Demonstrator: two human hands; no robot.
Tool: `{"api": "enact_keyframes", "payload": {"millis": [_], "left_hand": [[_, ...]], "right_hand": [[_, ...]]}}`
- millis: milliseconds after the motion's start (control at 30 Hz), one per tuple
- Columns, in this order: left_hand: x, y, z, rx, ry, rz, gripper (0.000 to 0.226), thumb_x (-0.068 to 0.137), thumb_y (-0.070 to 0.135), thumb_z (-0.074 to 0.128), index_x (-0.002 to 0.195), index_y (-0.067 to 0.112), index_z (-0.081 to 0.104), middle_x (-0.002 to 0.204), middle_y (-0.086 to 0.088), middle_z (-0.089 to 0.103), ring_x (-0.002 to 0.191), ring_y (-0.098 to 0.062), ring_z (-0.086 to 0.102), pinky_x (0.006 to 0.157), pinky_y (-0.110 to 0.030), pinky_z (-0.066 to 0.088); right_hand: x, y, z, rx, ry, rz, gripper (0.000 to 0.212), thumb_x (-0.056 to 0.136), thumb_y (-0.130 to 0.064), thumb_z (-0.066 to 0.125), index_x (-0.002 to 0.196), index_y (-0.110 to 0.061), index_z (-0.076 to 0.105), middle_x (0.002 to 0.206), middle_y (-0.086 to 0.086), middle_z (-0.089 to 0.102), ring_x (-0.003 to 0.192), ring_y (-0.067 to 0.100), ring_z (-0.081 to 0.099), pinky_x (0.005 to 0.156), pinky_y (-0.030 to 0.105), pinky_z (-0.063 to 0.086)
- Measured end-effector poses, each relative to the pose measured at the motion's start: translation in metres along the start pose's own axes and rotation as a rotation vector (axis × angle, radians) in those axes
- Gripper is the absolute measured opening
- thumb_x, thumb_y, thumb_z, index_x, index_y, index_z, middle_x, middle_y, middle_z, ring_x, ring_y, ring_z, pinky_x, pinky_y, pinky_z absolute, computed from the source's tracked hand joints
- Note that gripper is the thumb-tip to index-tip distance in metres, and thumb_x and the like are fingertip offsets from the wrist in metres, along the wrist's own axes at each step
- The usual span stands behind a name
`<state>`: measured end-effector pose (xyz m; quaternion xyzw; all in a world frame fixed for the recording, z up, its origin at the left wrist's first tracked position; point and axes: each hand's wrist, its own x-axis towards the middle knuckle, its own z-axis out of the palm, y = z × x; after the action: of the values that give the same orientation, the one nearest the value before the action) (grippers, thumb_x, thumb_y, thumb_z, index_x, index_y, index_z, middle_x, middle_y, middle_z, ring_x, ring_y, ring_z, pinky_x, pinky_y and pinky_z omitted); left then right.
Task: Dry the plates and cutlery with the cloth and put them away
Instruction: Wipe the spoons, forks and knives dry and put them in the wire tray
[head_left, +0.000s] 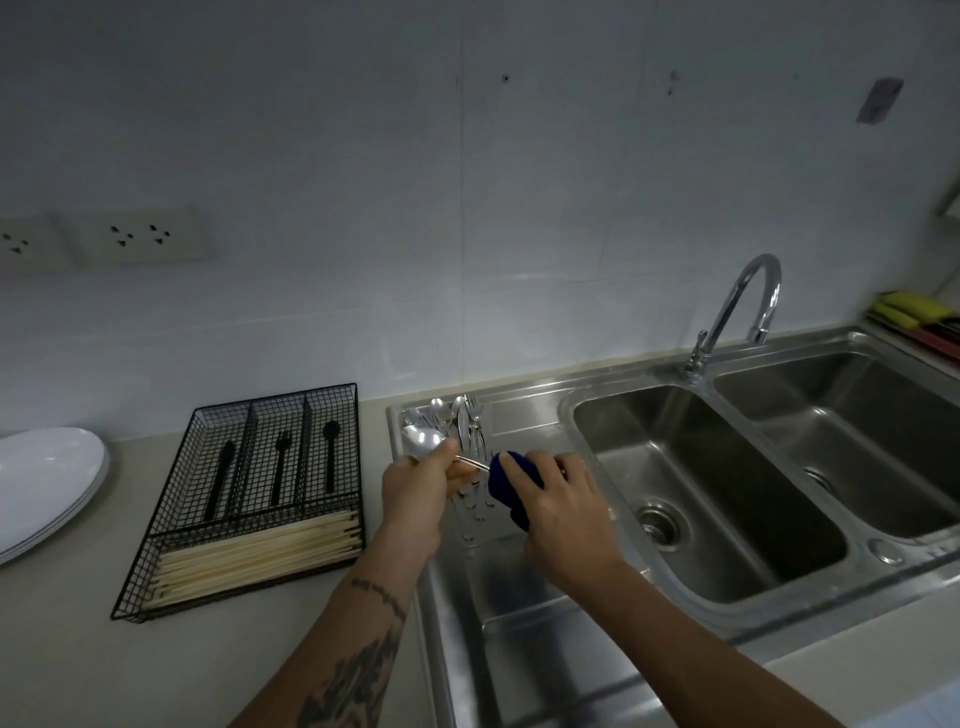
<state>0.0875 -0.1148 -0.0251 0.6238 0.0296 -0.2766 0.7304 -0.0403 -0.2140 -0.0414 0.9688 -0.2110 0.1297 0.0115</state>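
Observation:
My left hand (415, 486) grips a silver spoon (425, 441) near its neck, bowl pointing up and left. My right hand (558, 506) holds a dark blue cloth (506, 480) bunched around the far end of the spoon's handle. Both hands hover over the steel drainboard (519, 587). Several more pieces of silver cutlery (467, 421) lie on the drainboard behind and under the hands. A black wire cutlery tray (249, 499) sits on the counter to the left. A stack of white plates (44, 483) rests at the far left.
The tray shows black knife, fork and spoon shapes in its back sections and pale chopsticks (260, 553) across the front. A double steel sink (727, 493) with a curved faucet (737, 312) lies to the right. Wall sockets (130, 239) sit above the counter.

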Motion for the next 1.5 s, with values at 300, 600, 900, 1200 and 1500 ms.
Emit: {"api": "enact_keyframes", "payload": {"millis": [300,600,900,1200,1500], "left_hand": [[0.049,0.023,-0.056,-0.018,0.204,-0.035,0.022,0.1,0.026,0.055,0.09,0.008,0.064,0.075,-0.008,0.063,0.06,-0.021,0.067,0.069,-0.038,0.061],[0.117,0.045,-0.106,0.078,0.292,-0.165,0.019,0.092,-0.005,0.044,0.103,-0.002,0.058,0.073,-0.012,0.06,0.061,-0.019,0.059,0.078,-0.034,0.058],[0.165,0.03,-0.106,0.403,0.271,-0.036,0.009,0.092,0.011,0.06,0.093,0.004,0.066,0.092,-0.018,0.071,0.072,-0.019,0.065,0.068,-0.039,0.06],[0.162,0.017,-0.1,0.971,0.204,0.203,0.012,0.086,-0.001,0.051,0.092,0.008,0.055,0.082,-0.007,0.059,0.066,-0.015,0.052,0.05,-0.026,0.04],[0.137,-0.029,-0.016,1.006,0.09,0.308,0.01,0.093,0.011,0.056,0.092,0.016,0.065,0.086,0.003,0.065,0.072,-0.008,0.061,0.052,-0.015,0.042]], "right_hand": [[0.014,0.0,0.026,-0.07,-0.133,0.013,0.087,0.047,-0.024,0.089,0.128,-0.017,0.056,0.121,0.011,0.057,0.103,0.032,0.055,0.081,0.044,0.053],[0.049,0.005,0.049,-0.177,-0.216,-0.007,0.076,0.053,-0.021,0.086,0.124,-0.013,0.06,0.117,0.012,0.058,0.103,0.03,0.056,0.083,0.043,0.051],[0.065,0.012,0.064,-0.182,-0.325,-0.033,0.068,0.082,-0.029,0.064,0.143,-0.019,0.034,0.139,0.008,0.039,0.124,0.026,0.039,0.105,0.038,0.036],[0.068,0.017,0.083,-0.15,-0.37,-0.002,0.065,0.074,-0.023,0.07,0.134,-0.017,0.046,0.128,0.01,0.048,0.112,0.028,0.047,0.093,0.039,0.044],[0.057,0.024,0.087,0.055,-0.298,0.162,0.071,0.069,-0.033,0.064,0.134,-0.021,0.037,0.122,0.008,0.047,0.107,0.03,0.05,0.087,0.045,0.046]]}}
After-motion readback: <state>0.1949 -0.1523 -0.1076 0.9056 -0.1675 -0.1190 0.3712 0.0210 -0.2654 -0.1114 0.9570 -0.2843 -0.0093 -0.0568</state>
